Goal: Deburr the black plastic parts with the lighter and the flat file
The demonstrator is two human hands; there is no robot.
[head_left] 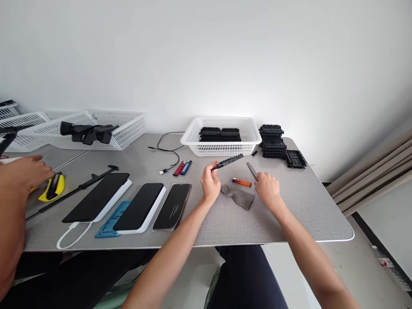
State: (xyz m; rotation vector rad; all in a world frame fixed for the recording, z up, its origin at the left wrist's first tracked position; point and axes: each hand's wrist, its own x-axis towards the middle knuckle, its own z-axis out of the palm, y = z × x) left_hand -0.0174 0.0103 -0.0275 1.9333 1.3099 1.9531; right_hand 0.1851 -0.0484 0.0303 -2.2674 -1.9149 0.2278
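Observation:
My left hand (210, 182) is closed on the near end of a black plastic part with toothed edges (231, 161), which is tilted up above the table. In my right hand (268, 187) is a thin, flat grey metal tool (252, 170), like a file or blade, pointing up and left. Its tip is a short way from the black part. On the tabletop between my hands lie an orange lighter (242, 182) and a worn grey piece of cloth or sandpaper (240, 197).
A white basket (222, 149) holds more black parts; others are stacked (273, 146) beside it. Phones (172, 206) on the left, two lighters (183, 168) and a cable (169, 149) lie about. Another person's hand (27, 174) is at far left, near a yellow-handled tool (54, 187).

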